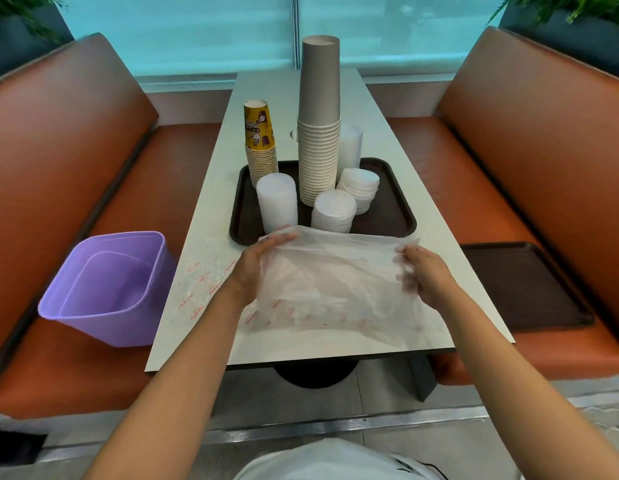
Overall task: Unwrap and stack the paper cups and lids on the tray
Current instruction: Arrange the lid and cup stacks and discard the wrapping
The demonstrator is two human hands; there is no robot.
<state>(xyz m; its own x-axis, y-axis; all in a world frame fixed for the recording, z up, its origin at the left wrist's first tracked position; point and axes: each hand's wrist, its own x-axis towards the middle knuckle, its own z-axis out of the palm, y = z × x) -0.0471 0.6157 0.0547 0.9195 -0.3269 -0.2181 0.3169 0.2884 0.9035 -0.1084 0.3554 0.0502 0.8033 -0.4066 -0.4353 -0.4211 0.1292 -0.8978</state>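
Head view: a clear plastic wrapper (335,285) with red print held spread over the near end of a narrow white table (211,237), between both hands. Left hand (256,268) with fingers stretched out toward the wrapper's far left edge, partly under the film. Right hand (425,271) with fingers curled round the wrapper's right edge, gripping it. Just beyond the wrapper, a dark brown tray (394,216), carrying a tall stack of grey paper cups (319,133) at centre, a shorter stack of yellow printed cups (260,143) at far left, a sleeve of white lids (277,202) near left, and more white lid stacks (335,209) at centre and right. Another printed wrapper (200,282) flat on the table's left edge. Purple bin (107,289) on the left orange bench (58,168); second dark tray (522,285) on the right bench.
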